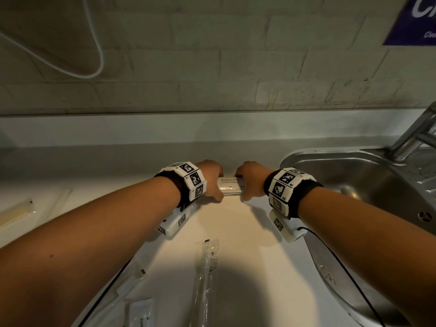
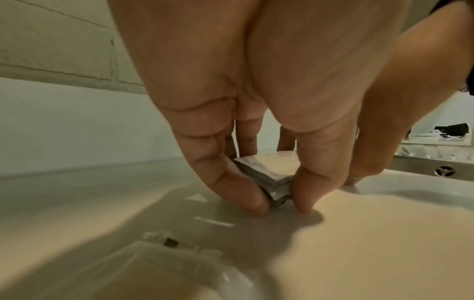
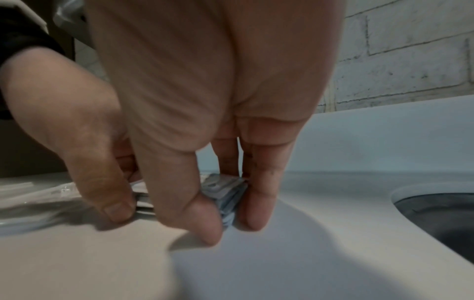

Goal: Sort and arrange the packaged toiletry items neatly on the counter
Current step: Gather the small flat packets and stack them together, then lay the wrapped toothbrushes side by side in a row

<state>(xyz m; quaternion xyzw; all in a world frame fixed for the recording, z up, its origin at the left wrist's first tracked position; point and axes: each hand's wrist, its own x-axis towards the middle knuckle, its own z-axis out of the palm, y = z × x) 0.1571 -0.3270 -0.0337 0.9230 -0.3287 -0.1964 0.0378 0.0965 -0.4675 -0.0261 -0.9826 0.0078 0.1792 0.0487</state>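
Both hands are clamped on one stack of shampoo sachets (image 1: 230, 185), which sits on the counter (image 1: 236, 232) toward its back edge, just left of the sink (image 1: 354, 175). The left hand (image 1: 210, 180) pinches the stack's left end between thumb and fingers, fingertips (image 2: 252, 200) touching the counter; the right hand (image 1: 250, 180) pinches the right end the same way, its fingertips (image 3: 209, 227) also down on the surface.

The stack looks like thin, slick packets squared up only by pressure from the two ends. If either hand lets go unevenly, or squeezes harder than the other, the packets would likely bow up in the middle or fan sideways, and the neat edge would be lost. A push toward the right could send loose sachets over the counter's edge into the sink.

Nearer the front edge lie a long clear-wrapped item (image 1: 205, 274) and a white packet (image 1: 141, 312); a forearm drawn back carelessly could drag them askew.
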